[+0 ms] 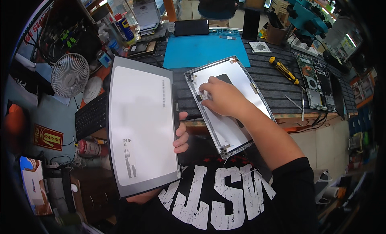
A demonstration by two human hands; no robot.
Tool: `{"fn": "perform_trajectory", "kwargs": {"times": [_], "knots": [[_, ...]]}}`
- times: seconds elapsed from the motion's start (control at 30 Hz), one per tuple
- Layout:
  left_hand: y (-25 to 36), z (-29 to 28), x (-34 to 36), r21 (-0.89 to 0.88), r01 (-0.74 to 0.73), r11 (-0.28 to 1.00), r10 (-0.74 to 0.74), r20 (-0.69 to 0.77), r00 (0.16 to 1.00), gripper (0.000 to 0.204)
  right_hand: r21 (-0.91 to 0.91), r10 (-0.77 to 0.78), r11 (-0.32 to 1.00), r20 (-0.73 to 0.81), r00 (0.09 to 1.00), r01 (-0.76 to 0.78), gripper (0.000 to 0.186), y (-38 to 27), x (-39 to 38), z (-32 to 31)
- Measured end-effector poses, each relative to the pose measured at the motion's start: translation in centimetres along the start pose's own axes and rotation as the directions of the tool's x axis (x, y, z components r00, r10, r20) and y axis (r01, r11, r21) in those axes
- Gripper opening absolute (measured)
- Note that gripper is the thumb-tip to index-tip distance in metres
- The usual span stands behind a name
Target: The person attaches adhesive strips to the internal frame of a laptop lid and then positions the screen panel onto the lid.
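My left hand (181, 134) grips a laptop display panel (138, 113) by its long edge, its fingers curled round the side. The panel is tilted, its white back with printed labels facing me. My right hand (221, 96) reaches over a silver laptop lid shell (237, 65), thumb and forefinger pinched at its left inner edge. A small dark piece shows by those fingertips, too small to name. The shell rests on the bench edge, slanted toward my lap, with a dark patch on its inner face partly hidden by my hand.
Beyond the shell lies a blue work mat (193, 51) with a black phone (191, 27) on its far edge. To the right are a yellow-black utility knife (284, 70), tweezers (302, 103) and an opened laptop base (315, 81). A small fan (69, 75) and keyboard (92, 115) stand left.
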State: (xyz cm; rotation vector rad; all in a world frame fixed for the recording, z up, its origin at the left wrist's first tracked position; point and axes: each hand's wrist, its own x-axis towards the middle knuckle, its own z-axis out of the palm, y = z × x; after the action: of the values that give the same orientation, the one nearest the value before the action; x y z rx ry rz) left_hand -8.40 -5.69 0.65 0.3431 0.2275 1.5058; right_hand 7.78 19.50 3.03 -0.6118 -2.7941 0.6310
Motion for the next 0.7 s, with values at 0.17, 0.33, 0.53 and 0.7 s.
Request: {"fn": "perform_trajectory", "kwargs": {"times": [0.17,0.33,0.53,0.7], "knots": [[0.7,-0.9,0.1,-0.068,0.077,0.995,-0.078,-0.013,0.997,0.109,0.03,0.052,0.998,0.038,0.998,-0.053,0.031,-0.1,0.0,-0.1],[0.3,0.2,0.3,-0.081,0.063,0.995,-0.069,-0.067,0.995,0.113,0.09,0.071,0.993,0.083,0.994,-0.078,0.028,0.1,0.9,0.0],[-0.7,-2.8,0.4,-0.143,0.067,0.987,-0.063,0.033,0.997,0.11,0.216,0.119,0.965,0.149,0.982,-0.15,0.024,0.3,2.3,0.0],[-0.8,-2.6,0.8,-0.118,0.077,0.99,-0.069,0.072,0.995,0.106,0.283,0.172,0.935,0.164,0.971,-0.213,0.025,0.4,3.1,0.0]]}}
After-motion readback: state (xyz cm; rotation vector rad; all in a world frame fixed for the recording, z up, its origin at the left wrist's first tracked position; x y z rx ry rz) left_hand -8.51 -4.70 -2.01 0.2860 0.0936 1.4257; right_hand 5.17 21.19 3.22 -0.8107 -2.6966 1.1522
